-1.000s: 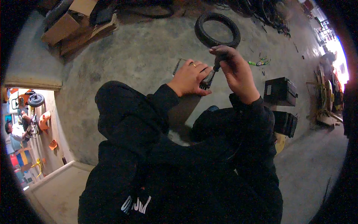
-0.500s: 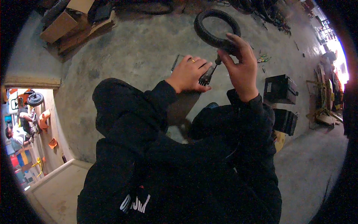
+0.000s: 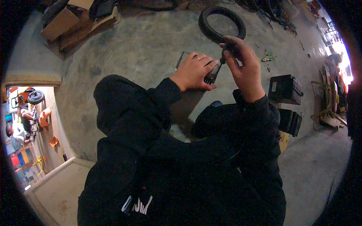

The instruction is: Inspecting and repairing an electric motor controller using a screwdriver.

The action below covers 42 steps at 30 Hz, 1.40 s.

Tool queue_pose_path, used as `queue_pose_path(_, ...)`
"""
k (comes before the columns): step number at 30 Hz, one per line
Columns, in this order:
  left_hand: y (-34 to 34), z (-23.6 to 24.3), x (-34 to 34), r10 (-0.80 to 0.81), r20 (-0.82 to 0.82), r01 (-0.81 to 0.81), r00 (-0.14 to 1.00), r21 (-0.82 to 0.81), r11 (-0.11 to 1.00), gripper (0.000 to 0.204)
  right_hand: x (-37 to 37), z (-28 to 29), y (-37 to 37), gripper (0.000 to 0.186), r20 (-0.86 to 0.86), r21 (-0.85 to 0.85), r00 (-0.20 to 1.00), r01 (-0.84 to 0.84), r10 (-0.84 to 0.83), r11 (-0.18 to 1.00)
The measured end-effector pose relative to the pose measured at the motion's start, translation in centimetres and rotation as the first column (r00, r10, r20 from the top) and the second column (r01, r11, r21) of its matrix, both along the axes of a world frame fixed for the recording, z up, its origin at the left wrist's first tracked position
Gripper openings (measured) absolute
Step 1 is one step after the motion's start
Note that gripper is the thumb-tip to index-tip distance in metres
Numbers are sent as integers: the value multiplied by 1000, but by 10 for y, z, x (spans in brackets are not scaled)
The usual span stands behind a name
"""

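Observation:
My left hand (image 3: pixel 193 73) is closed over a dark, finned metal part (image 3: pixel 209 77) on or just above the concrete floor, its ring finger wearing a gold ring. A thin piece behind that hand is mostly hidden. My right hand (image 3: pixel 244 67) grips the dark handle of a screwdriver-like tool (image 3: pixel 225 55), whose shaft points down into the finned part. Beyond my hands a black tire (image 3: pixel 205 26) lies flat. To its lower right are green-handled pliers (image 3: pixel 266 59) and small loose tools.
Two black boxy units (image 3: pixel 285 90) stand at my right. Cardboard boxes (image 3: pixel 60 26) sit back left, dark tires and cables (image 3: pixel 267 15) back right, wooden boards (image 3: pixel 328 118) far right. Through a left opening (image 3: pixel 58 81) a person (image 3: pixel 19 128) sits by a small wheeled vehicle.
My right hand first rose and turned around the tool's handle, then dipped slightly. My left hand shifted slightly upward in the picture, still on the finned part.

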<state>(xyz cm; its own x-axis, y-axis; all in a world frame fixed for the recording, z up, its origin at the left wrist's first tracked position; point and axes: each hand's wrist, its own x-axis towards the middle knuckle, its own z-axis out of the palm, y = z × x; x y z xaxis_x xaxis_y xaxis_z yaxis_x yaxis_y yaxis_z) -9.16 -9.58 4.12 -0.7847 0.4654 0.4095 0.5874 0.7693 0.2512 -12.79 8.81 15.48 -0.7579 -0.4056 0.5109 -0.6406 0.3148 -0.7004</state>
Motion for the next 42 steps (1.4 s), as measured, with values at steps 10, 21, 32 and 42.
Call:
queue_pose_path(10, 0, -4, -2, 3, -31, -3, 1000, -11, 1000, 91, 4, 1, -3, 43, -68, -71, 987, 138, -143, 988)
queue_pose_path(21, -1, 0, -1, -31, 52, 31, 998, 1, 1000, 93, -2, 1, -1, 43, -111, -11, 990, 87, -87, 996)
queue_pose_path(32, -3, 1, 0, -18, 19, 19, 1000, -48, 999, 91, -7, 3, 1, 41, 45, -36, 997, -67, 69, 997)
queue_pose_path(42, -2, -3, 0, -19, 26, 19, 999, -23, 1000, 90, -8, -16, 7, 41, 283, -301, 929, -152, 240, 942)
